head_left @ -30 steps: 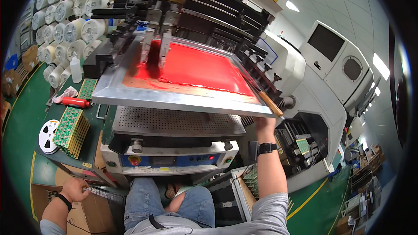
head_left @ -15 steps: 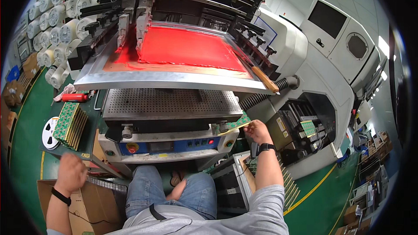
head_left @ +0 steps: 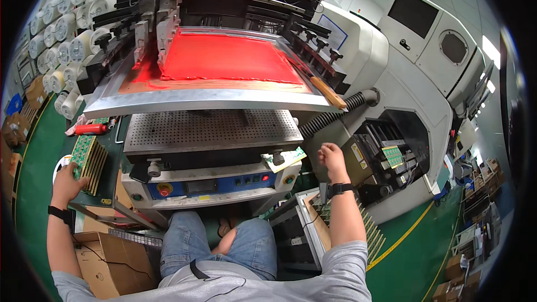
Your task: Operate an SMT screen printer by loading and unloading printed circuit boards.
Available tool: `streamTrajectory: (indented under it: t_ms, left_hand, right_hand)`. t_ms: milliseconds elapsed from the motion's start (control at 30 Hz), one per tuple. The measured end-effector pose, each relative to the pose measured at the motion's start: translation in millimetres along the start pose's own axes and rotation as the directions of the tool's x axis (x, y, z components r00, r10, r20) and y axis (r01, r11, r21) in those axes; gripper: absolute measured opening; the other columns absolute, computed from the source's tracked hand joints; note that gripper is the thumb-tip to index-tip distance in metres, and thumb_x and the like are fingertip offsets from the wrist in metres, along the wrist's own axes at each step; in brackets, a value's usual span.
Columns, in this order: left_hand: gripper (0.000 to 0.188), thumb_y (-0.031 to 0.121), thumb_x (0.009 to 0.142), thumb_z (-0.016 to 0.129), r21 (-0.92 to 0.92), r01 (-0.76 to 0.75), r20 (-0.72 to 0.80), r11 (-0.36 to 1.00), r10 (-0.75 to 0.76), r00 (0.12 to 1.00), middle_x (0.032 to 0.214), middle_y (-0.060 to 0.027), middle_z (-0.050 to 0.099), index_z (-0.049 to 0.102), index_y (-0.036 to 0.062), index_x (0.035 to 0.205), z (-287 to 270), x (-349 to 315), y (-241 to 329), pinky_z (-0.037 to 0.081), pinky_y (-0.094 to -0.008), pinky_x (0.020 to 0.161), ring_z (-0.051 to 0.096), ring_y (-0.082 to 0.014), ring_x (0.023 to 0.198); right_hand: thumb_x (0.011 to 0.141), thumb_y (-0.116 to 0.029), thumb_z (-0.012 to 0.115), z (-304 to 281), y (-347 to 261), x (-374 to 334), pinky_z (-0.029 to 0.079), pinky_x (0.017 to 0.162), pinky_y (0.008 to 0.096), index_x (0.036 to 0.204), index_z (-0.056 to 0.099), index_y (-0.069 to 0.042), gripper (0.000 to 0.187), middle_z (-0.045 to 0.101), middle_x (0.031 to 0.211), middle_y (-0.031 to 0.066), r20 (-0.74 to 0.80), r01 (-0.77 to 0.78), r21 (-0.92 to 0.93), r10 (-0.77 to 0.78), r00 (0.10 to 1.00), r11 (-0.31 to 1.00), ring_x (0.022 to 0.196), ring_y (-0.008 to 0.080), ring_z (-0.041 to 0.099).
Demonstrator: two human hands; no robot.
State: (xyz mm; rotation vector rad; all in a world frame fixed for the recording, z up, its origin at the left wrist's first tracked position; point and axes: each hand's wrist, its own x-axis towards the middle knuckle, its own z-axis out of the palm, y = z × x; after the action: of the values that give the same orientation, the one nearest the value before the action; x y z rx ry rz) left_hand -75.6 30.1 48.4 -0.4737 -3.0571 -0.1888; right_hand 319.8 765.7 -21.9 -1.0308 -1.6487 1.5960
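Nearest the person, the left hand [head_left: 66, 183] reaches out to the stack of green circuit boards [head_left: 86, 156] standing on edge in a rack on the worktop [head_left: 114, 159] left of the machine; its grip is loosely open, fingers at the near end of the stack, and I cannot tell whether they have closed on a board. The step looks like picking a fresh board, so the next move calls for pinching one board by its edges and lifting it clear of its neighbours. The boards' long axis runs away from that grip, toward the red marker-like tube [head_left: 89, 129] beyond. The right hand [head_left: 332, 159] hangs curled and seemingly empty just right of a green board [head_left: 286, 159] lying at the front corner of the perforated plate [head_left: 210, 128]. Farther off, the red screen frame [head_left: 224, 59] stands raised.
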Motion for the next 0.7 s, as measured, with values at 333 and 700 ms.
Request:
streamTrajectory:
  t_ms: [333, 700]
  left_hand:
    - [0.064, 0.033, 0.077, 0.080, -0.048, 0.145, -0.094, 0.988, -0.149, 0.984, 0.116, -0.0255, 0.067, 0.058, 0.0050, 0.130, -0.1, 1.8, 6.5, 0.051, -0.0490, 0.096, 0.064, -0.0410, 0.112]
    - [0.068, 0.020, 0.078, 0.079, -0.127, -0.246, -0.499, 0.961, 0.152, 0.853, 0.132, -0.0227, 0.062, 0.052, 0.0060, 0.139, -68.8, 19.1, 51.8, 0.048, -0.0452, 0.103, 0.058, -0.0388, 0.122]
  right_hand:
    - [0.098, -0.012, 0.063, 94.8, -105.0, -53.8, 0.054, 0.076, 0.0303, 0.114, 0.065, 0.000, 0.021, 0.071, 0.097, 0.0088, 0.213, 0.508, -0.231, -0.466, 0.859, 0.830, 0.085, 0.0178, 0.068]
    - [0.095, -0.026, 0.068, 226.2, -97.7, -39.0, 0.049, 0.098, 0.0463, 0.124, 0.062, 0.004, 0.042, 0.068, 0.116, 0.0242, 0.403, 0.821, -0.446, -0.738, 0.540, 0.357, 0.113, 0.0430, 0.063]
